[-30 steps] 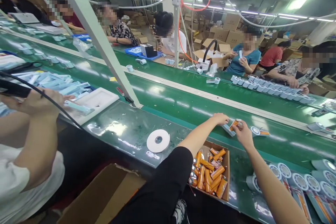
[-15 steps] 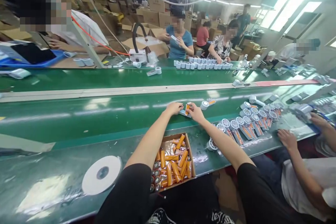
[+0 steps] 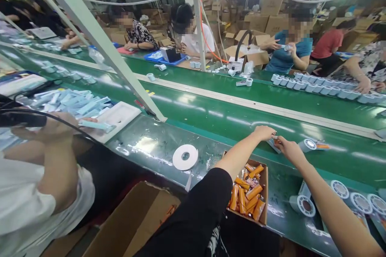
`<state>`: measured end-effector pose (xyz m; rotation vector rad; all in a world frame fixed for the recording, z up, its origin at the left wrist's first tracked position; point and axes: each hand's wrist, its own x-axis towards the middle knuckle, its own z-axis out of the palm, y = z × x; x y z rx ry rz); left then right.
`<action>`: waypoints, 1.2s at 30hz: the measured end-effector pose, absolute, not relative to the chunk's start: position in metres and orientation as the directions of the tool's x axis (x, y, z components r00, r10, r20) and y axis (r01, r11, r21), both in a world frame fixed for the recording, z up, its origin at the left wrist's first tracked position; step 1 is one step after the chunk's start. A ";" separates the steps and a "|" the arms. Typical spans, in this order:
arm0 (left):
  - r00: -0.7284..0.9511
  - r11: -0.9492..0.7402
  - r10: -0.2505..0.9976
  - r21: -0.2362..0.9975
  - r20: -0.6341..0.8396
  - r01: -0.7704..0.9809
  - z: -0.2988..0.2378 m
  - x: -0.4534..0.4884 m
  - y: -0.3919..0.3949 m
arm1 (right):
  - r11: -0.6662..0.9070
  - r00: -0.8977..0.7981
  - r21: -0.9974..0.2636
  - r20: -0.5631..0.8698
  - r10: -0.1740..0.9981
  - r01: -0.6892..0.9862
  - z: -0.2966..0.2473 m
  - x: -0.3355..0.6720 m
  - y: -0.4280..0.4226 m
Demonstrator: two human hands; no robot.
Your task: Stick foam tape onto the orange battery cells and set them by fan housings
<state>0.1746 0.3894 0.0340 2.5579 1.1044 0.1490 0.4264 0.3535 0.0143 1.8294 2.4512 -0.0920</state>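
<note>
Over the near green conveyor belt, my left hand point(image 3: 264, 133) and my right hand point(image 3: 288, 150) meet at a pale blue handle-shaped housing point(image 3: 274, 145). My left fingers are pinched at its far end; what lies between them is too small to make out. A bit of orange shows at my right fingertips, where I grip an orange battery, mostly hidden. A round-headed pale blue fan body point(image 3: 308, 145) with orange in its handle lies just right of my right hand. Below my forearms stands a cardboard box point(image 3: 264, 204) of orange-wrapped batteries point(image 3: 241, 200).
A white tape roll point(image 3: 178, 162) lies on the metal ledge, left of the box. More fan bodies point(image 3: 360, 202) stand under my right forearm. A slanted post point(image 3: 120, 64) rises at left, near a co-worker's hand point(image 3: 57, 132) and a white tray point(image 3: 128, 114). Other people sit across the belt.
My view has swung left, bringing the left co-worker and slanted post into sight. My hands stay together at the housing; the orange battery, plain before, is now mostly covered by my fingers.
</note>
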 end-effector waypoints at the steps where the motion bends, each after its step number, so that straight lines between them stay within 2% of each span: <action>1: 0.708 -0.653 0.706 0.362 -0.025 0.665 0.036 0.184 0.390 | 0.285 -0.281 0.016 -0.121 0.952 0.958 0.014 0.426 0.353; 7: 0.735 -0.699 0.675 0.378 0.065 0.607 0.055 0.205 0.385 | 0.320 -0.303 0.047 -0.219 0.927 0.946 0.018 0.417 0.357; 14: 0.675 -0.664 0.722 0.426 0.153 0.614 0.070 0.195 0.363 | 0.313 -0.274 0.071 -0.329 0.904 0.947 0.027 0.400 0.372; 17: 0.582 -0.581 0.798 0.459 0.157 0.672 0.060 0.134 0.321 | 0.302 -0.265 0.068 -0.323 0.909 0.951 0.030 0.406 0.371; 19: 0.458 -0.468 0.877 0.465 0.145 0.752 0.047 0.062 0.274 | 0.280 -0.248 0.071 -0.290 0.924 0.957 0.030 0.410 0.366; 22: 0.225 -0.266 0.963 0.423 0.145 0.866 0.024 -0.052 0.193 | 0.245 -0.226 0.067 -0.212 0.951 0.967 0.035 0.410 0.354; 25: 0.210 -0.241 0.969 0.326 0.129 0.914 -0.002 -0.123 0.134 | 0.207 -0.198 0.056 -0.134 0.971 0.977 0.049 0.394 0.334; 27: 0.279 -0.308 0.948 0.222 0.152 0.925 -0.015 -0.137 0.118 | 0.193 -0.196 -0.044 -0.067 0.978 0.980 0.064 0.373 0.311; 29: 0.339 -0.380 0.909 0.146 0.242 0.913 -0.017 -0.128 0.115 | 0.243 -0.265 -0.298 -0.034 0.964 0.923 0.078 0.346 0.277; 31: 0.359 -0.435 0.847 0.124 0.391 0.892 -0.007 -0.105 0.114 | 0.286 -0.410 -0.618 -0.064 0.910 0.732 0.088 0.315 0.233; 32: 0.357 -0.460 0.809 0.125 0.466 0.879 0.001 -0.092 0.113 | 0.259 -0.489 -0.750 -0.097 0.867 0.608 0.090 0.299 0.209; 34: 0.360 -0.517 0.735 0.131 0.575 0.846 0.020 -0.069 0.107 | 0.142 -0.633 -0.909 -0.153 0.759 0.391 0.088 0.268 0.162; 36: 0.390 -0.594 0.670 0.142 0.632 0.791 0.036 -0.056 0.100 | 0.031 -0.721 -0.971 -0.154 0.675 0.236 0.078 0.241 0.122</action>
